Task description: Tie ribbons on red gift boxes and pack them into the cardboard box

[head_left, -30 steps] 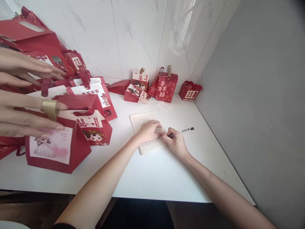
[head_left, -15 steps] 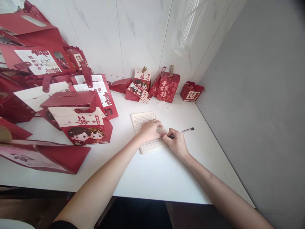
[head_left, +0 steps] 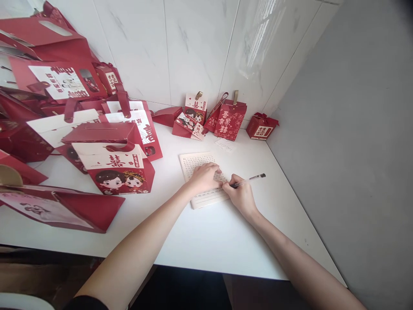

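A notebook [head_left: 206, 201] with lines of handwriting lies on the white table [head_left: 193, 241]. My left hand [head_left: 206, 175] rests flat across its page, fingers stretched out, covering part of the writing. In my right hand [head_left: 241, 191] is a pen [head_left: 254, 178] with a clear barrel and dark end, pinched between thumb and fingers. That hand sits at the right edge of the page, and the pen's tip is hidden behind the fingers. Just beyond the notebook lies a small slip of paper [head_left: 225, 144] with writing on it.
Red gift boxes crowd the left, the nearest patterned one [head_left: 119, 172] showing two cartoon faces. More small boxes stand along the tiled wall [head_left: 193, 47], among them a red bag-shaped box [head_left: 229, 120] and a ribboned box [head_left: 261, 126]. A grey wall [head_left: 351, 129] borders the table's right side.
The whole view has shifted slightly, so the boxes appear a little further right. My left hand stays on the notebook, and my right hand keeps the pen at nearly the same spot on the page.
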Motion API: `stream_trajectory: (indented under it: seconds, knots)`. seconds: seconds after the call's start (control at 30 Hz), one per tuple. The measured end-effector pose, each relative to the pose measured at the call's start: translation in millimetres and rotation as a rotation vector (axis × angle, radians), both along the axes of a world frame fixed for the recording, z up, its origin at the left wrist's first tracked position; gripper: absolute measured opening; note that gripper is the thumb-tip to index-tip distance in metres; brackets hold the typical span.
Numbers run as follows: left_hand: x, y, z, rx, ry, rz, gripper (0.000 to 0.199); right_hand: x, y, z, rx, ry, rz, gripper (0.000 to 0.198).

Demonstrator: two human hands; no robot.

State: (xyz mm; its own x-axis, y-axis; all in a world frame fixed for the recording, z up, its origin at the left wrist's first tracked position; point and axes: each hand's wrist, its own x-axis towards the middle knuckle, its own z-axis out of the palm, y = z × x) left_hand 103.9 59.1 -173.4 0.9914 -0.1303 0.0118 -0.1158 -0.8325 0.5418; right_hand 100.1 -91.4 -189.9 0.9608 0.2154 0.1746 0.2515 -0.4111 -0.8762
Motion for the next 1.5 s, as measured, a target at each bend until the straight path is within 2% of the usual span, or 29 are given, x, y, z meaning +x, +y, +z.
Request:
stream_trajectory:
  seconds: [0.1, 0.27, 0.43, 0.5, 0.57, 0.67, 0.77, 0.83, 0.87, 0.9, 0.93, 0.97, 1.03, 1.13, 1.2, 1.3, 1.4, 1.5]
  knots:
    - [0.0, -0.6, 1.5, -0.014, 0.002, 0.000, 0.037, -1.2, 0.5, 0.7, 0.021, 0.001, -0.015, 0.028]
    - [-0.3, 1.0, 0.4, -0.056, -0.018, -0.022, 0.035, 8.4, -6.4, 5.4, 0.105, 0.005, -0.128, 0.029]
    - [-2.4, 2.8, -1.8, -0.060, -0.078, -0.045, 0.029, 38.6, -31.8, 3.1, -0.021, -0.182, -0.147, 0.030]
    - [-7.6, 3.2, 7.4, -0.052, -0.135, -0.051, 0.022, 47.9, -41.3, 0.2, -0.055, -0.253, -0.103, 0.028]
    - [-20.7, 4.1, 25.7, -0.032, -0.221, -0.048, 0.019, 53.5, -48.0, -3.4, -0.082, -0.309, -0.017, 0.023]
    - [-62.7, 8.5, 60.1, -0.032, -0.453, 0.007, 0.019, 57.3, -53.4, -8.9, -0.123, -0.389, 0.108, 0.033]
    - [-123.4, 26.5, 81.2, -0.105, -0.964, 0.127, 0.023, 56.3, -53.8, -10.3, -0.173, -0.440, 0.023, 0.041]
    - [-159.9, 50.5, 82.1, -0.067, -1.204, 0.305, 0.033, 50.2, -47.9, -6.8, -0.164, -0.448, -0.071, 0.038]
    - [-174.0, 65.4, 79.2, -0.095, -1.357, 0.423, 0.034, 44.9, -41.7, -3.7, -0.136, -0.460, -0.073, 0.035]
    - [-184.8, 81.4, 74.6, -0.142, -1.465, 0.557, 0.036, 38.0, -32.7, 0.1, -0.103, -0.484, -0.040, 0.031]
    - [-192.4, 97.6, 68.7, -0.159, -1.478, 0.662, 0.039, 29.6, -20.7, 4.5, -0.071, -0.517, 0.019, 0.027]
    - [-197.3, 113.1, 61.9, -0.188, -1.424, 0.780, 0.044, 20.0, -6.1, 9.4, -0.044, -0.552, 0.107, 0.023]
    - [-201.0, 139.1, 48.0, -0.325, -1.152, 0.967, 0.052, -1.0, 29.9, 19.8, -0.026, -0.585, 0.279, 0.021]
    - [-200.7, 159.3, 31.8, -0.554, -0.886, 1.063, 0.056, -28.0, 90.0, 35.3, 0.020, -0.560, 0.511, 0.025]
    - [-202.0, 161.1, 25.9, -0.618, -0.817, 1.060, 0.056, -37.3, 125.8, 43.3, 0.116, -0.443, 0.577, 0.036]
    - [-208.4, 155.9, 22.2, -0.626, -0.804, 1.010, 0.055, -39.4, 163.8, 48.8, 0.180, -0.354, 0.563, 0.049]
    - [-217.2, 149.2, 21.7, -0.649, -0.702, 0.866, 0.043, -39.2, 178.2, 48.6, 0.228, -0.275, 0.552, 0.032]
    - [-223.9, 138.4, 23.2, -0.683, -0.606, 0.710, 0.030, -45.0, 167.8, 50.6, 0.282, -0.244, 0.532, 0.018]
